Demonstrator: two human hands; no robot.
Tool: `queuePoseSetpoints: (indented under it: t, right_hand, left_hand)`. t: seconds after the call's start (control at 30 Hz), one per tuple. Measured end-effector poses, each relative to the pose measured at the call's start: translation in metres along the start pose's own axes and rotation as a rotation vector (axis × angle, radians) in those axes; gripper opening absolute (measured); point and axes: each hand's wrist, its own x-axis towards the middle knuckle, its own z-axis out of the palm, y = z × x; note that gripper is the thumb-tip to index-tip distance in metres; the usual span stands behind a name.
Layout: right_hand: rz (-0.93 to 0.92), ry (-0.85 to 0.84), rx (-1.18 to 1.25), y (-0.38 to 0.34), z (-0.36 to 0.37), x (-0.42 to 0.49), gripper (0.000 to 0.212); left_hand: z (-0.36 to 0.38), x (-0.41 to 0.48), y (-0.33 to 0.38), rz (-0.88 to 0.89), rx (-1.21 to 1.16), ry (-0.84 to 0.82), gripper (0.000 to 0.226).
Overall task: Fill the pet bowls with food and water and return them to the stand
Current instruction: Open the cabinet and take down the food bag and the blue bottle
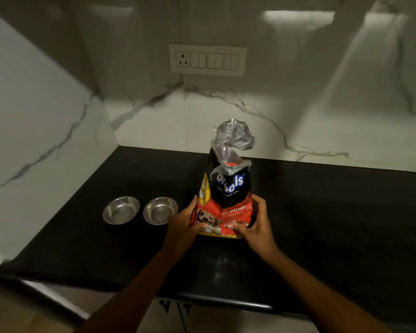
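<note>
Hands point(181, 222) point(255, 224) both wrap their grip round the food bag point(226, 195), upright on the worktop point(334, 212). Bowls point(121, 209) point(160, 210) sit empty just left (no stand visible). Next it probably needs lifting and tipping.

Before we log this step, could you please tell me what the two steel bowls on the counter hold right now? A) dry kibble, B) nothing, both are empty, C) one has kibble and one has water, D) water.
B: both steel bowls, the left bowl and the right bowl, show only bare shiny metal inside, while both hands, left hand and right hand, grip the upright food bag.
</note>
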Motion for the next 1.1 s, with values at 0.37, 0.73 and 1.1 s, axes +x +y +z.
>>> queuePoseSetpoints:
  t: [0.37, 0.73, 1.1]
  right_hand:
    - [0.091, -0.087, -0.042, 0.017, 0.01, 0.011, 0.093]
    - [0.005, 0.038, 0.032, -0.023, 0.003, -0.001, 0.108]
    - [-0.511, 0.29, 0.066, -0.243, -0.067, 0.071, 0.076]
  left_hand:
    - [0.011, 0.007, -0.034, -0.091, -0.075, -0.037, 0.078]
    - [-0.006, 0.009, -0.007, 0.242, -0.028, 0.241, 0.065]
    - [-0.086, 0.121, 0.224, 1.103, 0.081, 0.361, 0.051]
